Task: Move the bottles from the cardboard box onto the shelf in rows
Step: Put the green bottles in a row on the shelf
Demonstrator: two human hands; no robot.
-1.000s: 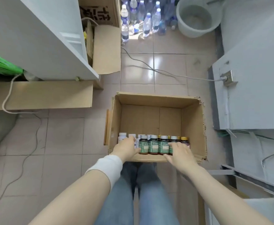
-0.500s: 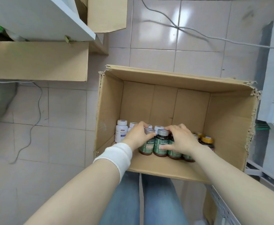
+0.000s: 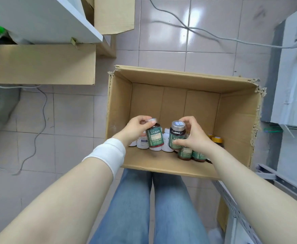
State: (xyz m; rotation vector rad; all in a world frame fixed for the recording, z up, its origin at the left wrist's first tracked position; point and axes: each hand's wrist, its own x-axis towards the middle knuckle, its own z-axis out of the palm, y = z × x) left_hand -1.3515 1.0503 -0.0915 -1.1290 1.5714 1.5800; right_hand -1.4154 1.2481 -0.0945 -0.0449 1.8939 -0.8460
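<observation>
Here, over an open cardboard box [image 3: 179, 78] on a tiled floor [image 3: 161, 41], a person holds two dark, green-labelled bottles just above the cluster packed against the box's near wall. The left hand [image 3: 135, 129], with a white band [image 3: 109, 154] at its wrist, has its fingers curled over the silver cap [image 3: 152, 120] of the left bottle [image 3: 155, 138], gripping it from the top. The right hand [image 3: 197, 140] clamps the right bottle [image 3: 177, 136] with the thumb across the label and the fingers behind the neck. Both appear raised above the remaining bottles [image 3: 167, 143], white ones, green-labelled ones and gold-capped ones at the right, which stand upright on the box floor. The step in hand looks to be the lift-out. Doing it well likely means drawing each bottle straight up until it clears its neighbours' caps, so none is knocked over, then carrying both upright past the torn rim. The cap-only hold on the left seems the weaker one; a lower grip round the body would be steadier for the carry. A white board [image 3: 47, 20] at upper left and a grey metal rail [image 3: 241, 203] at lower right are in view. Which of them serves as the shelf cannot be told, and most of the task appears yet to do.
</observation>
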